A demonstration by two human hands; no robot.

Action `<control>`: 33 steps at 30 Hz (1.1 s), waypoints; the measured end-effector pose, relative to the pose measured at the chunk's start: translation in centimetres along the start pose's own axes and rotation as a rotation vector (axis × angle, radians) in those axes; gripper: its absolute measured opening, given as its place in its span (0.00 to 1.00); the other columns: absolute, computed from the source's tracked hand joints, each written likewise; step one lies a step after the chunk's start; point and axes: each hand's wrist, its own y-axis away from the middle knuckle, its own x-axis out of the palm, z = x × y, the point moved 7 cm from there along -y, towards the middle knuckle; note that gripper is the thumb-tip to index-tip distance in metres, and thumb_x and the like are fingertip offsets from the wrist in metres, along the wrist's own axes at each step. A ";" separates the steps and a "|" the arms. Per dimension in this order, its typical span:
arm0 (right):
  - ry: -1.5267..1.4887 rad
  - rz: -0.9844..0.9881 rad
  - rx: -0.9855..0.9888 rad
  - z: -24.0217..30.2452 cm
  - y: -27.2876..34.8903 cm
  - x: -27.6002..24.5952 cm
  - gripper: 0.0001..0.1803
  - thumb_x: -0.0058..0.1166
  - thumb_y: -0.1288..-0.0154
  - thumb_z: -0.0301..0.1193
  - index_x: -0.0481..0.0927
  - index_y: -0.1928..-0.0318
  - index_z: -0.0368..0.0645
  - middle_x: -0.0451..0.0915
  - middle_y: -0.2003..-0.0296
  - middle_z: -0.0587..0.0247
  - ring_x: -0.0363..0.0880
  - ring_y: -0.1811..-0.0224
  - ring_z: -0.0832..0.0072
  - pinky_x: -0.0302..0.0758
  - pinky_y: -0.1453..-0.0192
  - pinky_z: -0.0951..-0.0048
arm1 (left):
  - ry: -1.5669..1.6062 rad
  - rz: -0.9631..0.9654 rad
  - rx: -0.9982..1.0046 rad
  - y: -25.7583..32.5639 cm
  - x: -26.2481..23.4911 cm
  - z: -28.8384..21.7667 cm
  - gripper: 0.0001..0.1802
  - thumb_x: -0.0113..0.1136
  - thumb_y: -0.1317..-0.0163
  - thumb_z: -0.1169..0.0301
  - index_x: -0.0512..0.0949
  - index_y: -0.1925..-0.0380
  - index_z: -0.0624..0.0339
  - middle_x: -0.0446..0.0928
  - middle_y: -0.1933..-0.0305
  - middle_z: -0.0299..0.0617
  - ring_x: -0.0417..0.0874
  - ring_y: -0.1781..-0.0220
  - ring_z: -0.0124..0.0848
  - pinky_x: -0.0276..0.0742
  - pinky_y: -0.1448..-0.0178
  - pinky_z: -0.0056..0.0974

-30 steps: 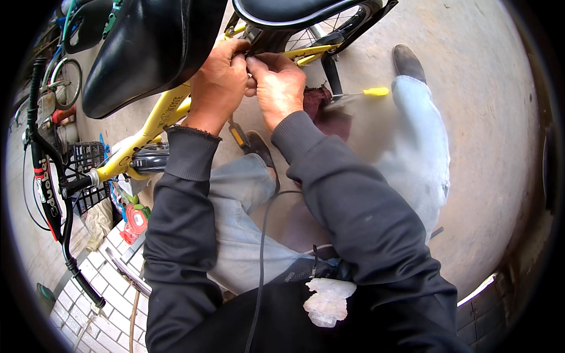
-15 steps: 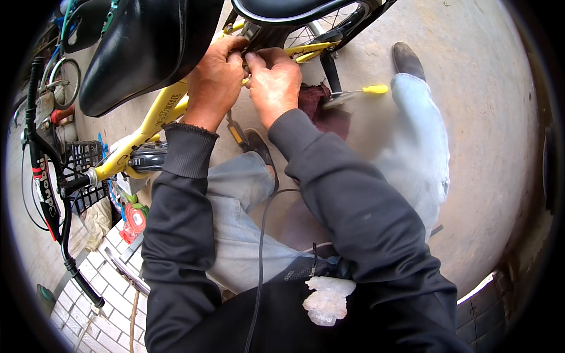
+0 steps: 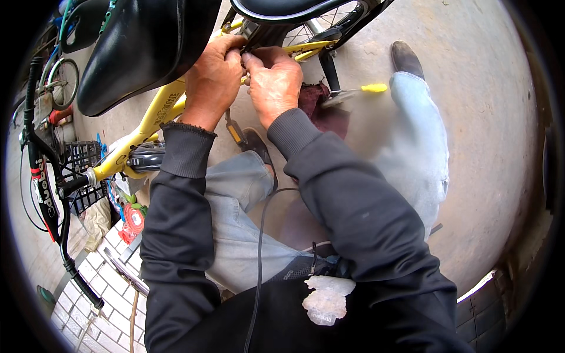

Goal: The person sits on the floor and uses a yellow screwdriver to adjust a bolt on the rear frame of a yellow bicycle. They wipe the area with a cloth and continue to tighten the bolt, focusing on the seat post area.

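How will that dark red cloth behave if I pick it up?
The dark red cloth likely sags limply, judging by its crumpled folds. Looking like loose fabric, it is probably light. The yellow-handled tool seems to reach its edge and might shift with it.

We seem to be in a bike workshop, or a garage used as one; we cannot tell which. At our right grip (image 3: 275,81) is a yellow bike (image 3: 154,120). Just to the right of that grip are a rag (image 3: 329,115) and a yellow-handled tool (image 3: 373,88), over a bare concrete floor (image 3: 488,123). Well to the grip's left we see another bike's wheel (image 3: 65,83), a black basket (image 3: 85,154) and, nearer us, white tiles (image 3: 106,288) patterned like brickwork.
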 end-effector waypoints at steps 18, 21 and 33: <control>-0.051 0.046 0.118 -1.1 -0.1 0.2 0.08 0.59 0.40 0.27 0.79 0.61 0.36 0.81 0.69 0.63 0.78 0.77 0.82 0.76 0.78 0.80 | 0.021 0.034 -0.068 0.1 0.0 -0.3 0.13 0.50 0.40 0.73 0.83 0.61 0.63 0.83 0.63 0.50 0.85 0.61 0.42 0.79 0.53 0.39; -0.034 0.020 0.073 -0.8 0.2 0.0 0.09 0.59 0.40 0.28 0.79 0.61 0.37 0.81 0.70 0.64 0.78 0.76 0.82 0.76 0.78 0.80 | -0.052 -0.006 0.034 0.1 -0.3 -0.7 0.13 0.50 0.40 0.73 0.83 0.61 0.63 0.84 0.63 0.50 0.85 0.62 0.42 0.79 0.53 0.39; -0.012 0.030 0.126 -1.6 -0.1 0.0 0.10 0.59 0.40 0.27 0.79 0.60 0.36 0.81 0.70 0.63 0.77 0.75 0.81 0.76 0.77 0.79 | 0.014 0.030 -0.049 0.1 0.2 0.3 0.13 0.50 0.40 0.73 0.83 0.60 0.62 0.84 0.63 0.50 0.86 0.62 0.42 0.79 0.53 0.39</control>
